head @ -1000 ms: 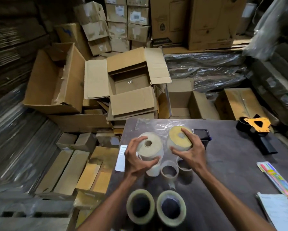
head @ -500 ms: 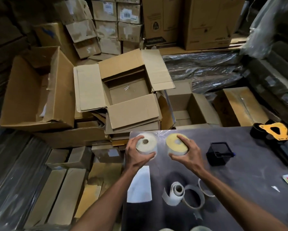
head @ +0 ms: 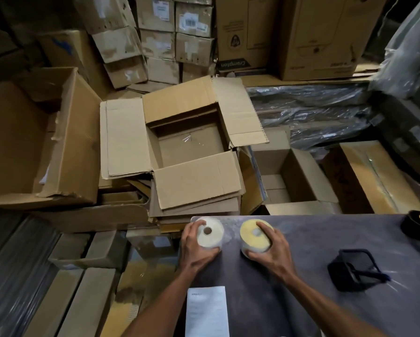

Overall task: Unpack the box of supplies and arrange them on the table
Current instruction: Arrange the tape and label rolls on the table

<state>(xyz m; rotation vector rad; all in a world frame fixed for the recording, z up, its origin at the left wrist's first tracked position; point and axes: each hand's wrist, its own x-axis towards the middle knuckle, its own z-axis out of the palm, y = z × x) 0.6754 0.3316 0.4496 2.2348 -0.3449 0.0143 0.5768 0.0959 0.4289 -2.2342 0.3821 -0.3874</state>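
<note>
A printed paper sheet (head: 206, 310) lies nearest on the table (head: 313, 239). Beyond it, the left hand (head: 195, 246) grips a white label roll (head: 210, 232) and the right hand (head: 271, 249) a yellow-topped roll (head: 255, 235), both carried up from mid-table to its far edge, starting a back row. Past that edge, the open cardboard box (head: 189, 147) looks emptied.

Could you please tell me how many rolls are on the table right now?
2: a white roll under the left hand and a yellow roll under the right hand. Others may lie out of view.
</note>
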